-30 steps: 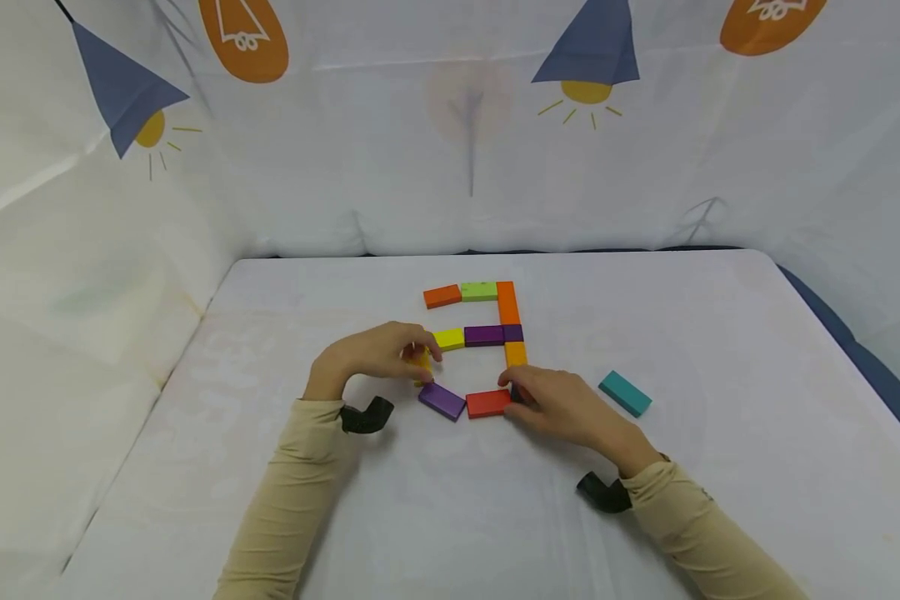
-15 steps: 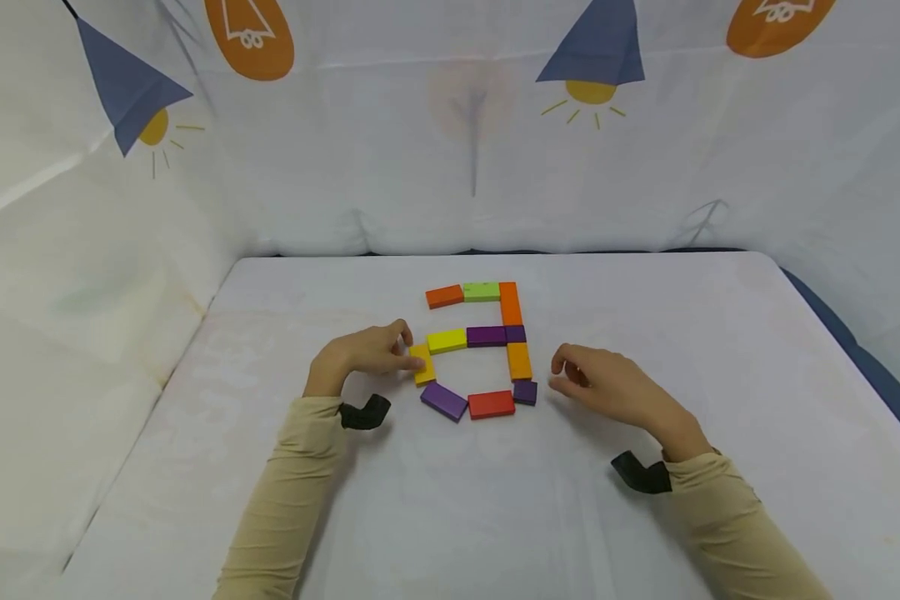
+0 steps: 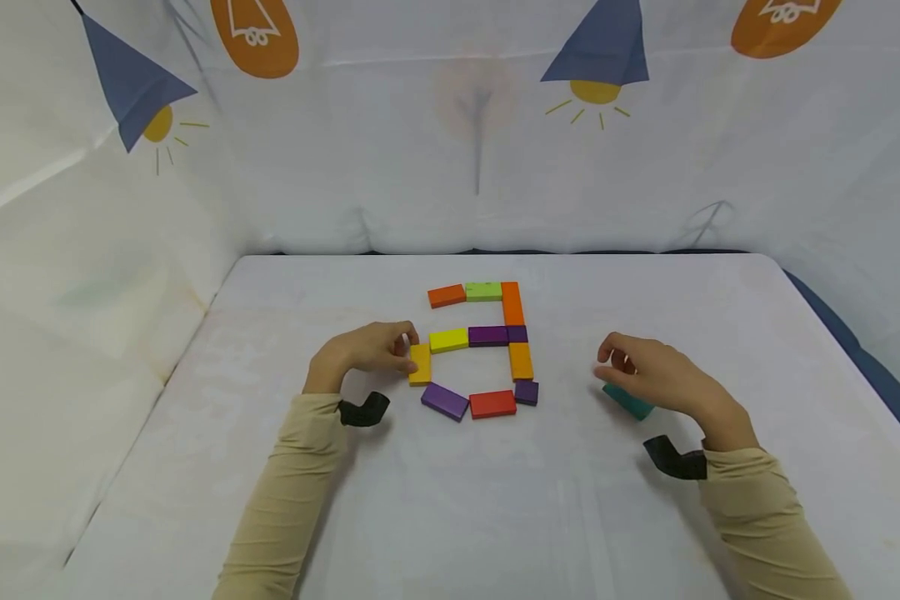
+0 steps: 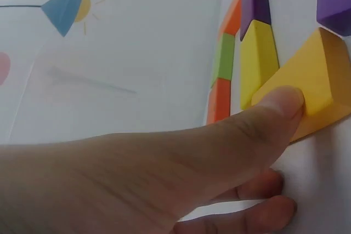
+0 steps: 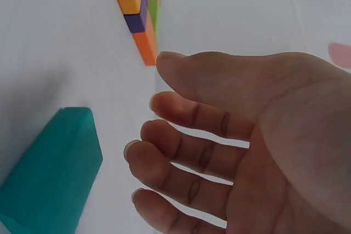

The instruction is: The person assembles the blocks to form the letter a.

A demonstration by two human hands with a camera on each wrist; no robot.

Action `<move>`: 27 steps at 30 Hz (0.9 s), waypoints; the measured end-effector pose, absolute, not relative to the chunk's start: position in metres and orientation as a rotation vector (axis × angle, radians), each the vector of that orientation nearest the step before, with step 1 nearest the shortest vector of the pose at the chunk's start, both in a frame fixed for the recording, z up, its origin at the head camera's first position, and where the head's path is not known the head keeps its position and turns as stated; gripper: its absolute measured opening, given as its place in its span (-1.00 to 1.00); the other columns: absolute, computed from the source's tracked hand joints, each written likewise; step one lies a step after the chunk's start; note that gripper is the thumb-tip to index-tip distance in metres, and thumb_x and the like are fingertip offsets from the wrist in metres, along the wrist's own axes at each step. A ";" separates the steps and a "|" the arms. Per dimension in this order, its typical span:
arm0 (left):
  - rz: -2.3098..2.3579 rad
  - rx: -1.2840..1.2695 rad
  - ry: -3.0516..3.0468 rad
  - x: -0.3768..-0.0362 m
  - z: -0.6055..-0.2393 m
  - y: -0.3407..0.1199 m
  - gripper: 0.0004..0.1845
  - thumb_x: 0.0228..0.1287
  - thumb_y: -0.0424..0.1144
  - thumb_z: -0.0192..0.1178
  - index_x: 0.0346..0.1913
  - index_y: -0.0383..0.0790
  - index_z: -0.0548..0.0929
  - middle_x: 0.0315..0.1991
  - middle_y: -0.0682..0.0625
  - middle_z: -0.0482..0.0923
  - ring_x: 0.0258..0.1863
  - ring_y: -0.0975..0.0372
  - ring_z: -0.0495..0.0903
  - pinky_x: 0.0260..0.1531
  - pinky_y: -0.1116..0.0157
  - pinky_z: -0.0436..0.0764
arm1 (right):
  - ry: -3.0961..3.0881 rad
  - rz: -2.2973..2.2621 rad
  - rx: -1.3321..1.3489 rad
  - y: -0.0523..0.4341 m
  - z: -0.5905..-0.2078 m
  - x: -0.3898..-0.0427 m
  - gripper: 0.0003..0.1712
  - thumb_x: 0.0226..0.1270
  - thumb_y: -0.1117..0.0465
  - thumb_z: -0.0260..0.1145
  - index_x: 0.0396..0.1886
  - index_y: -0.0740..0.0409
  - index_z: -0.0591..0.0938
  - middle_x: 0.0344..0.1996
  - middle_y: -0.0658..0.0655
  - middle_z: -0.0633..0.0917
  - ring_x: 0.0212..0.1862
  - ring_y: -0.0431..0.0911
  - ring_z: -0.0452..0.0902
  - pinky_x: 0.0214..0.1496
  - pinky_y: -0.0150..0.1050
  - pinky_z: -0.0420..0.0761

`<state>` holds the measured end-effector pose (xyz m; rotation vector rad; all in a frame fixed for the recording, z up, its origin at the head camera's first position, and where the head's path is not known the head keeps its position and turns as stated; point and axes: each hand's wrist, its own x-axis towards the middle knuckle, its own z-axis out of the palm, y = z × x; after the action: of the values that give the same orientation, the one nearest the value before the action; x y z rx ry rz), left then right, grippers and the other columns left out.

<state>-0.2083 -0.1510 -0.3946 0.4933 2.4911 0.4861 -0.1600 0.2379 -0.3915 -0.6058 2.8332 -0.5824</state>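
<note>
On the white-covered table (image 3: 270,467), between the two hands, lies a flat figure of coloured blocks: an orange block (image 3: 446,296), a green block (image 3: 483,291) and a taller orange block (image 3: 512,303) along its far edge, a yellow block (image 3: 448,340) and a purple block (image 3: 487,336) across the middle, and a slanted purple block (image 3: 445,401), a red block (image 3: 492,404) and a small purple block (image 3: 526,392) on the near edge; no container holds any of them. Since half a second ago the right hand (image 3: 656,377) has swung out to the right, away from the figure, and now hangs over the teal block (image 3: 630,403), which lies apart from the others, just under and in front of its fingers. The right wrist view shows that hand with its fingers (image 5: 181,157) loosely bent and spread, holding nothing, the teal block (image 5: 52,173) just beyond the fingertips and not touched. The left hand (image 3: 363,352) has stayed at the figure's left side, and the amber block (image 3: 420,364) at its fingertips now stands straighter than before, end-on to the yellow block. In the left wrist view the thumb (image 4: 274,110) presses on the amber block's (image 4: 318,75) near edge, with the other fingers curled below against the cloth. Both forearms in tan sleeves rest low, each with a black strap at the wrist.
</note>
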 end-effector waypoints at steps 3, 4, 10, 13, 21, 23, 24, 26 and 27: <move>0.490 0.502 2.491 -0.209 -0.395 -0.152 -0.58 0.11 -0.01 0.17 0.02 -0.03 0.39 -0.17 -0.02 0.47 -0.18 0.17 0.42 -0.13 0.22 0.41 | 2.826 -0.588 -0.665 0.228 -0.394 -0.157 -0.78 0.19 0.04 0.19 -0.23 0.02 0.48 -0.50 -0.06 0.50 -0.46 -0.22 0.35 -0.43 -0.36 0.38; 0.490 0.505 2.491 -0.209 -0.396 -0.153 -0.58 0.11 -0.01 0.17 0.02 -0.02 0.39 -0.17 -0.02 0.47 -0.18 0.17 0.42 -0.13 0.22 0.41 | 2.824 -0.588 -0.703 0.222 -0.395 -0.156 -0.78 0.18 0.05 0.21 -0.22 0.01 0.49 -0.48 -0.08 0.50 -0.43 -0.23 0.37 -0.40 -0.36 0.41; 0.492 0.519 2.491 -0.211 -0.397 -0.152 -0.58 0.11 -0.02 0.17 0.02 -0.05 0.39 -0.19 -0.02 0.47 -0.19 0.17 0.41 -0.14 0.24 0.41 | 2.799 -0.545 -1.019 0.178 -0.403 -0.139 -0.66 0.15 0.01 0.23 -0.06 -0.09 0.51 -0.20 -0.15 0.53 -0.13 -0.27 0.41 -0.06 -0.28 0.51; 0.488 0.533 2.492 -0.211 -0.397 -0.152 -0.57 0.11 -0.02 0.17 0.02 -0.07 0.40 -0.20 -0.02 0.47 -0.20 0.17 0.41 -0.16 0.25 0.41 | 2.765 -0.534 -1.185 0.156 -0.407 -0.126 -0.60 0.17 0.00 0.20 0.04 -0.14 0.48 -0.03 -0.14 0.48 0.04 -0.25 0.32 0.08 -0.23 0.43; 0.484 0.516 2.495 -0.210 -0.395 -0.151 -0.58 0.10 -0.01 0.18 0.01 -0.04 0.40 -0.18 -0.02 0.48 -0.19 0.16 0.43 -0.12 0.22 0.41 | 2.653 -0.290 -1.464 0.108 -0.424 -0.098 -0.38 0.24 -0.11 0.07 0.30 -0.16 0.21 0.35 -0.05 0.12 0.39 -0.04 -0.08 0.28 0.10 0.10; 0.483 0.511 2.497 -0.210 -0.395 -0.152 -0.58 0.10 0.00 0.18 0.02 -0.03 0.40 -0.18 -0.02 0.48 -0.19 0.17 0.43 -0.12 0.22 0.41 | 2.661 -0.240 -1.462 0.102 -0.427 -0.096 -0.34 0.24 -0.13 0.06 0.32 -0.11 0.18 0.37 -0.04 0.07 0.40 -0.03 -0.11 0.29 0.13 0.06; 0.482 0.518 2.496 -0.210 -0.395 -0.152 -0.57 0.10 0.00 0.17 0.02 -0.04 0.40 -0.18 -0.03 0.49 -0.19 0.16 0.43 -0.13 0.21 0.41 | 2.670 -0.222 -1.449 0.100 -0.428 -0.095 -0.33 0.24 -0.13 0.06 0.32 -0.09 0.18 0.38 -0.03 0.06 0.40 -0.03 -0.11 0.29 0.14 0.04; 0.482 0.516 2.494 -0.210 -0.395 -0.151 -0.57 0.10 0.00 0.18 0.02 -0.04 0.40 -0.18 -0.03 0.49 -0.20 0.16 0.43 -0.13 0.22 0.42 | 2.682 -0.189 -1.410 0.099 -0.429 -0.095 -0.30 0.23 -0.15 0.06 0.32 -0.05 0.18 0.38 -0.02 0.06 0.40 -0.04 -0.11 0.30 0.16 0.00; 0.482 0.516 2.493 -0.210 -0.395 -0.151 -0.57 0.10 0.00 0.18 0.01 -0.04 0.40 -0.18 -0.03 0.49 -0.20 0.16 0.43 -0.14 0.23 0.42 | 2.687 -0.172 -1.395 0.098 -0.430 -0.095 -0.29 0.22 -0.15 0.06 0.33 -0.04 0.17 0.38 -0.01 0.05 0.40 -0.04 -0.11 0.30 0.17 -0.01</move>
<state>-0.2102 -0.1513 -0.3951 0.5155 2.4931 0.4818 -0.0948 0.0980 -0.4296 -1.3949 2.6873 -0.1718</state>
